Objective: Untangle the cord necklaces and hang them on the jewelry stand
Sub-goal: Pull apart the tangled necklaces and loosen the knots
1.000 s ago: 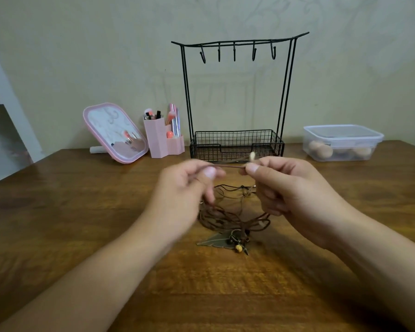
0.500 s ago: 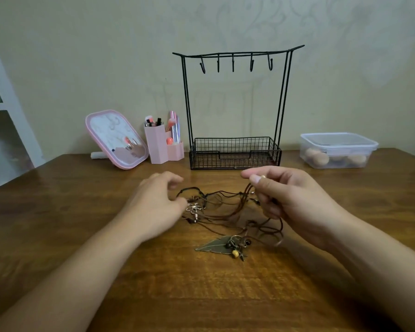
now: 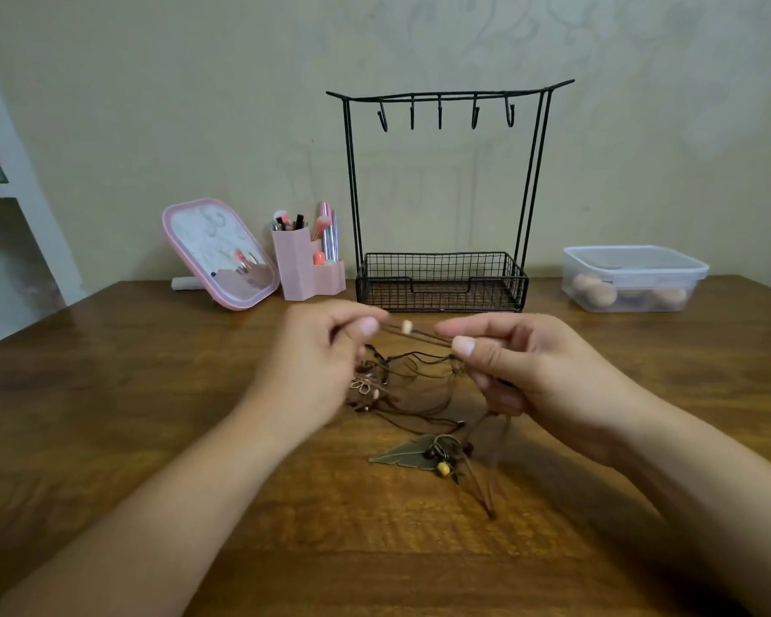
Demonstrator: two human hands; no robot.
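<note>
Clearly the sorting is under way: the left hand (image 3: 317, 362) and the right hand (image 3: 521, 371) each pinch one end of a short stretch of thin brown cord (image 3: 419, 335), pulled taut between them above the desk, with a small pale bead (image 3: 406, 326) threaded on it. Both hands are closed narrow, thumb against forefinger on the cord. Below them the rest of the tangled brown cord necklaces (image 3: 415, 394) lies in loose loops on the brown wooden desk (image 3: 108, 394), with a bronze leaf-shaped pendant (image 3: 403, 454) and a few beads at the near edge of the heap; a small flower-like charm seems to sit by the left hand, though it is blurred.

To do this well, I would keep the taut stretch slack enough that knots below do not tighten, follow that one cord down into the heap, and lift crossings over it instead of tugging.

Behind the hands, the black wire jewelry stand (image 3: 441, 278) with a mesh basket base has all its hooks (image 3: 440, 115) bare. At the back of the desk are a pink-framed tilted mirror (image 3: 219, 256), a pink brush holder (image 3: 301, 269) and a clear lidded plastic box (image 3: 633, 278), against a pale patterned wall.
</note>
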